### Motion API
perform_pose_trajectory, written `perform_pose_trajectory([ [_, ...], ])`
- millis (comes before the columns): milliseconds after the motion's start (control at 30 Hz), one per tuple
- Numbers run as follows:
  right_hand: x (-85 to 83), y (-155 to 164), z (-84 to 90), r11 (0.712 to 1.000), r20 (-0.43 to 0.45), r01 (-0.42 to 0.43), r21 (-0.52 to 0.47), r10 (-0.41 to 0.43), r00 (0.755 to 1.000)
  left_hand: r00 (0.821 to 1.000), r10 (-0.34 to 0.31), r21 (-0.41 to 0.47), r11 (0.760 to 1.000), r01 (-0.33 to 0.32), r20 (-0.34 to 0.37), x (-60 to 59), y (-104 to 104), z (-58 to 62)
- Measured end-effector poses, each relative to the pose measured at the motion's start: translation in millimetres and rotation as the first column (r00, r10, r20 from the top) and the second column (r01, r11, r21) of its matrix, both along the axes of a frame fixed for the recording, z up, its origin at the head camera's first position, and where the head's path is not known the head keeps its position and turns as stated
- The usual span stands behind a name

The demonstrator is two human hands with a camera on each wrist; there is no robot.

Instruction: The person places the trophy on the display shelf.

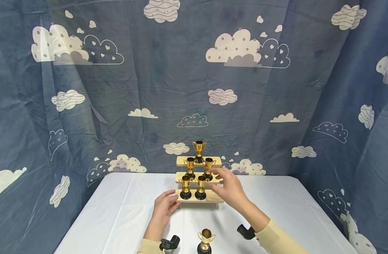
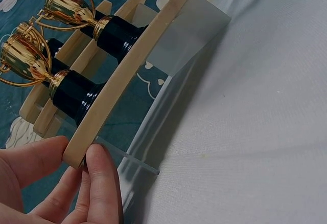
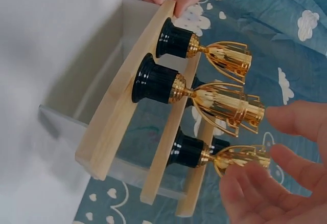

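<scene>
The left hand [image 1: 163,208] holds the left end of the lowest step of a small wooden stand [image 1: 209,198]; in the left wrist view its thumb and fingers [image 2: 97,183] pinch the corner of that board. The right hand [image 1: 230,188] is open, with the fingers spread and only lightly bent, and it hovers at the right side of the stand, near the trophy on the right of the middle step [image 1: 208,167]. In the right wrist view the fingertips [image 3: 291,119] are just beside the gold cups but I cannot tell if they touch one. The stand has three steps and stands at the far edge of the white table [image 1: 117,211], close to the blue cloud curtain [image 1: 149,88]. Five small gold trophies with black bases stand on it: two on the lowest step, two on the middle one, and one on top [image 1: 198,150]. The right end of the lowest step is bare. One more trophy [image 1: 205,241] stands alone on the table near the front edge, between the two forearms and well apart from the stand. On both sides of the stand the white table surface is free.
</scene>
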State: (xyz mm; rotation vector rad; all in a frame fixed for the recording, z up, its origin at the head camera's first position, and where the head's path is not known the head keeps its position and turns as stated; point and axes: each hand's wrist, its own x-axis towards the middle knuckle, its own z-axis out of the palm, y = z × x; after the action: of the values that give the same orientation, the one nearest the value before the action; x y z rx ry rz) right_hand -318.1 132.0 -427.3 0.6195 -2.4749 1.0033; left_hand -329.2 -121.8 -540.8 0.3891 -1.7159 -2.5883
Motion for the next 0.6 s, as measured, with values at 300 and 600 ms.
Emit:
perform_pose_trajectory([
  [300,16.2,11.3,3.4,0.994,-0.1,0.039,0.098,-0.029,0.995,1.0,0.012,-0.011,1.0,-0.012,-0.007,-1.5,2.2,-2.2],
  [600,36.3,22.7,-4.2,0.988,-0.123,0.029,0.149,-0.011,0.992,1.0,0.019,-0.003,1.0,-0.019,0.002,-2.0,2.0,-3.8],
])
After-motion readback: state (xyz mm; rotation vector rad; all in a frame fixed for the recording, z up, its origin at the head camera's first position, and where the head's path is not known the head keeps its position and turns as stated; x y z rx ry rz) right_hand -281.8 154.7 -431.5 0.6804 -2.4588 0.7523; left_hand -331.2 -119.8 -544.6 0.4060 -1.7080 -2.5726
